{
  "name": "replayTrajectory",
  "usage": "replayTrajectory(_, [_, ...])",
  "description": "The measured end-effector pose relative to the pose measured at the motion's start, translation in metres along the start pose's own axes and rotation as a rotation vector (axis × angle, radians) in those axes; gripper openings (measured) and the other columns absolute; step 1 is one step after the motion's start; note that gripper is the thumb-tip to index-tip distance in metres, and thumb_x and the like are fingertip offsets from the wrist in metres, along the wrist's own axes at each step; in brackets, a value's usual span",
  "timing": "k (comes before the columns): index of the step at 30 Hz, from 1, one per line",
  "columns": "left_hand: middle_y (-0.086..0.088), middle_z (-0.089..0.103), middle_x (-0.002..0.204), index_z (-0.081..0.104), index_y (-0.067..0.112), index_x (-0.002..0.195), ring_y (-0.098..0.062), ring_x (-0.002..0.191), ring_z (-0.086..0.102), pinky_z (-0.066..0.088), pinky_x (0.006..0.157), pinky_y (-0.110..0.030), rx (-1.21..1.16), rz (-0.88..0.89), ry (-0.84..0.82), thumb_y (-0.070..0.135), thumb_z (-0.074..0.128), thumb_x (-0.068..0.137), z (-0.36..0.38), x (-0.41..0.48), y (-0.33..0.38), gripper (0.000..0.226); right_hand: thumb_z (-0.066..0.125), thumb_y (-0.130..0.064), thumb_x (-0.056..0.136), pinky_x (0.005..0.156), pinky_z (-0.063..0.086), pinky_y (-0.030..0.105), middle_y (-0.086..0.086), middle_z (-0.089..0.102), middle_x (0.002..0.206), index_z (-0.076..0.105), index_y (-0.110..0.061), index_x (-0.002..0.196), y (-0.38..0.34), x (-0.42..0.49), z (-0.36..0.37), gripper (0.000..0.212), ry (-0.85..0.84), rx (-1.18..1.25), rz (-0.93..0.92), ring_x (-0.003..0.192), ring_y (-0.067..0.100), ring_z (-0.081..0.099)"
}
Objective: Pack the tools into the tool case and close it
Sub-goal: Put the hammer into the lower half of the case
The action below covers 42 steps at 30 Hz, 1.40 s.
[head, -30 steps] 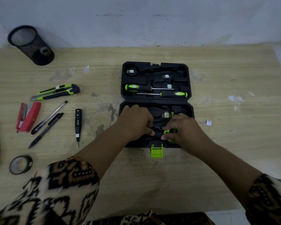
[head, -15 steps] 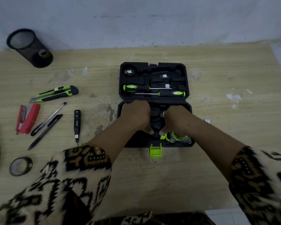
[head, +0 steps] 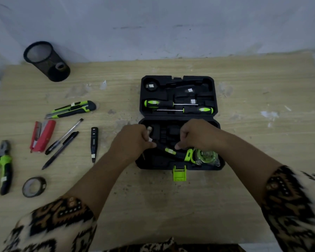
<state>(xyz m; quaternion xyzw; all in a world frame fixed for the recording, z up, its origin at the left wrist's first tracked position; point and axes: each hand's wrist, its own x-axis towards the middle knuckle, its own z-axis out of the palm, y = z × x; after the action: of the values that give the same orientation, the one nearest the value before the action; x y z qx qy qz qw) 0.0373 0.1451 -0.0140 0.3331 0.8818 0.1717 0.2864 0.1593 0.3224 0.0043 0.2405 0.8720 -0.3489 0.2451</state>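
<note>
Seat the hammer (head: pixel 171 151) in the lower half of the open tool case (head: pixel 178 80), frame centre. Left hand (head: pixel 135 140) curled round the head end; right hand (head: pixel 196 135) curled, thumb pressed on the handle. Judging by the slant, probably not yet bedded: align with the moulded recess first, then press evenly at both ends. Avoid crowding the tape measure (head: pixel 205 155) just right of the handle. Afterwards, collect pliers (head: pixel 0 164) and knife (head: pixel 73 109) from the tabletop (head: pixel 244 179), frame left
</note>
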Motion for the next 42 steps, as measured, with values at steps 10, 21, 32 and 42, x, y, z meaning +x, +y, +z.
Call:
replayTrajectory(10, [0.009,0.058,0.063,0.069,0.015,0.071,0.001,0.056,0.048,0.030,0.051,-0.007,0.007,0.040,-0.011,0.020,0.084,0.071,-0.003,0.004,-0.021,0.015,0.084,-0.042,0.069,0.065,0.050,0.033,0.000,0.054,0.055,0.055,-0.011,0.058,-0.029,0.021,0.019,0.044,-0.133,-0.288,0.000,0.052,0.014,0.050])
replayTrajectory(21, [0.000,0.057,0.075,0.056,0.014,0.074,-0.010,0.065,0.050,0.035,0.052,-0.024,0.052,-0.024,-0.240,0.032,0.082,0.075,-0.015,0.005,-0.031,0.032,0.074,-0.050,0.077,0.056,0.049,0.025,0.003,0.065,0.054,0.068,-0.004,0.067,-0.030,0.025,0.017,0.048,-0.182,-0.176,0.060,0.047,0.014,0.057])
replayTrajectory(32, [-0.003,0.055,0.071,0.063,0.006,0.087,-0.014,0.063,0.051,0.039,0.056,-0.026,0.226,-0.099,-0.392,0.041,0.082,0.073,-0.013,0.024,-0.020,0.042,0.080,-0.039,0.076,0.062,0.051,0.030,0.002,0.055,0.056,0.058,-0.009,0.065,-0.044,0.027,0.024,0.039,-0.089,-0.269,0.071,0.047,0.013,0.050])
replayTrajectory(42, [-0.002,0.042,0.053,0.043,0.014,0.053,-0.015,0.050,0.043,0.032,0.051,-0.027,0.112,-0.196,-0.368,0.039,0.084,0.071,-0.004,0.009,-0.030,0.051,0.073,-0.039,0.083,0.064,0.049,0.029,0.013,0.067,0.072,0.068,0.004,0.079,-0.051,0.033,0.026,0.044,-0.071,-0.181,-0.040,0.065,0.023,0.060])
